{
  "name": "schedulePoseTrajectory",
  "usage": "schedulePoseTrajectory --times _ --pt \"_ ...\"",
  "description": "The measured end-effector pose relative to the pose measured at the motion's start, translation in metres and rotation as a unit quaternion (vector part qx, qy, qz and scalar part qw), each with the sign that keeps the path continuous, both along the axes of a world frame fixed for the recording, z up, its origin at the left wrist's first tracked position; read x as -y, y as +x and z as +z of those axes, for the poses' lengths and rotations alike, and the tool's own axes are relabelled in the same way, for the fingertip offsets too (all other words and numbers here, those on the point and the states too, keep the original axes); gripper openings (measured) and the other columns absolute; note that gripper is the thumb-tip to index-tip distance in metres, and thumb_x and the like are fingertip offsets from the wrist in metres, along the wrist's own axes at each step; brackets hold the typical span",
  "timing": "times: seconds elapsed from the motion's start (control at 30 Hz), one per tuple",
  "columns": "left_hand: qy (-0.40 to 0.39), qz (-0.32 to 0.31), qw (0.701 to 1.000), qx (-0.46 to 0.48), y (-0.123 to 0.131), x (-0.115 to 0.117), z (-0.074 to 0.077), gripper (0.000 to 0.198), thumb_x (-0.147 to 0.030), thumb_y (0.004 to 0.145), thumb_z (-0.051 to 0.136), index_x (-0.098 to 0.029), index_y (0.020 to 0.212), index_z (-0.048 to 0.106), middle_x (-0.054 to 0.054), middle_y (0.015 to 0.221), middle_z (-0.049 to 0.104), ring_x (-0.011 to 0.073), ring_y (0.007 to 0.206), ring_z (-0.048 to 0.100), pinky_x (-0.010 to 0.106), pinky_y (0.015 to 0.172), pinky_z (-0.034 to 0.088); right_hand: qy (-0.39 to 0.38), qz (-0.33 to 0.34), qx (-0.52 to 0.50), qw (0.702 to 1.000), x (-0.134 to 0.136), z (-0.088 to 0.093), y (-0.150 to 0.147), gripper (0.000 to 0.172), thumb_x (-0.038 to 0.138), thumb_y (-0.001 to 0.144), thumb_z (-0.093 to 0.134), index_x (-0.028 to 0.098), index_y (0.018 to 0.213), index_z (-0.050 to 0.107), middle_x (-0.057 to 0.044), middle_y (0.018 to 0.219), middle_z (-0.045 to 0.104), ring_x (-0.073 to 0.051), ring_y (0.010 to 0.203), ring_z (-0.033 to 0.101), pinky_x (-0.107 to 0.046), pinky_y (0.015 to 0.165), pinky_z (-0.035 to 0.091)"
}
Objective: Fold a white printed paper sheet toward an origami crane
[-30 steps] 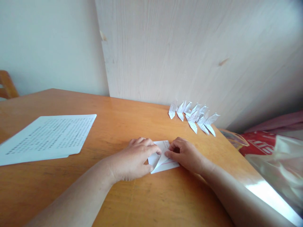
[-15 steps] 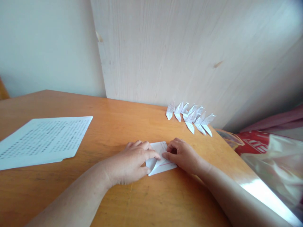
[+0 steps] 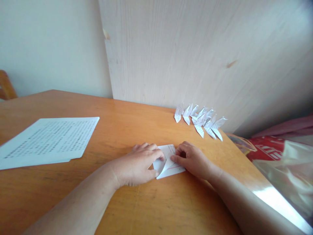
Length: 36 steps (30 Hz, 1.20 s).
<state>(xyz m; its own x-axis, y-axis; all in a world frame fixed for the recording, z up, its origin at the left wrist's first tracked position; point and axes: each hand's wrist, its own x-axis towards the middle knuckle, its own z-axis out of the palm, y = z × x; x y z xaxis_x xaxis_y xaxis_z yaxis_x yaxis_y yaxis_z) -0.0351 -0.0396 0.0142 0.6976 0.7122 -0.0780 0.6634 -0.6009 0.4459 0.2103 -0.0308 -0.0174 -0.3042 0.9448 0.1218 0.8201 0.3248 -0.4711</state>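
A small folded piece of white paper (image 3: 168, 170) lies on the table between my hands, with printed characters and a red line on it. One layer of it is lifted and curls up from the left part. My left hand (image 3: 140, 164) holds its left side, thumb at the near left corner and bent fingers on the far left part. My right hand (image 3: 192, 160) is closed at the paper's right side, thumb and forefinger pinching the raised layer. The fingertips partly cover the paper.
On the wooden table (image 3: 137, 209), a stack of printed sheets (image 3: 51, 140) lies at the left. Several folded paper pieces with pointed ends (image 3: 200, 120) stand in a cluster by the wall panel (image 3: 166, 52). Red and pale bags (image 3: 269, 150) are beyond the right edge.
The whole view has shifted slightly. My left fingers have curled a little more, and the paper's loose layer stands somewhat more open. Both hands stay on the paper.
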Motion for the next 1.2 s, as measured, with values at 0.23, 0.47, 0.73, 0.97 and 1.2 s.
schedulePoseTrajectory --times 0.23,0.47,0.73,0.97,1.2 --pt "0.009 -0.007 1.0 0.009 0.0 0.002 0.001 0.047 -0.019 0.078 0.057 -0.039 0.121 0.058 0.001 0.117 0.056 0.0256 0.115 0.047 0.042 0.097 0.039 0.002 -0.006 0.004 1.0 0.001 -0.001 -0.001 0.019 0.033 0.082 0.067 0.019 0.072 0.06 -0.003 0.08 0.059 -0.016 0.074 0.055 -0.028 0.065 0.039" --pt "0.012 -0.028 1.0 0.004 -0.001 0.003 0.002 0.048 -0.019 0.084 0.054 -0.048 0.121 0.063 0.0 0.121 0.056 0.0249 0.114 0.048 0.043 0.097 0.039 0.006 -0.022 0.0 1.0 0.001 -0.002 -0.003 0.018 0.032 0.082 0.066 0.02 0.071 0.06 -0.002 0.079 0.059 -0.016 0.072 0.055 -0.028 0.064 0.038" --pt "0.01 -0.024 1.0 0.002 -0.001 0.004 0.004 0.05 -0.017 0.084 0.053 -0.049 0.121 0.064 0.0 0.124 0.056 0.0248 0.115 0.047 0.042 0.098 0.038 0.019 -0.017 -0.001 1.0 0.002 -0.004 -0.002 0.018 0.032 0.082 0.066 0.02 0.072 0.058 -0.002 0.08 0.059 -0.016 0.073 0.055 -0.028 0.065 0.038" --pt "0.01 -0.019 1.0 -0.006 -0.001 0.004 0.004 0.048 -0.019 0.085 0.053 -0.05 0.121 0.064 0.001 0.122 0.056 0.0251 0.113 0.049 0.043 0.096 0.039 0.034 -0.011 -0.009 0.999 0.001 -0.008 0.0 0.019 0.034 0.081 0.068 0.021 0.079 0.054 0.001 0.078 0.058 -0.015 0.07 0.052 -0.027 0.063 0.037" --pt "0.012 -0.023 1.0 -0.005 -0.001 0.004 0.004 0.05 -0.018 0.085 0.052 -0.05 0.122 0.063 0.001 0.124 0.055 0.0253 0.113 0.049 0.043 0.096 0.04 -0.019 0.026 -0.042 0.999 0.002 0.003 0.006 0.01 0.028 0.084 0.064 0.02 0.08 0.061 -0.001 0.083 0.059 -0.015 0.073 0.055 -0.028 0.067 0.043"
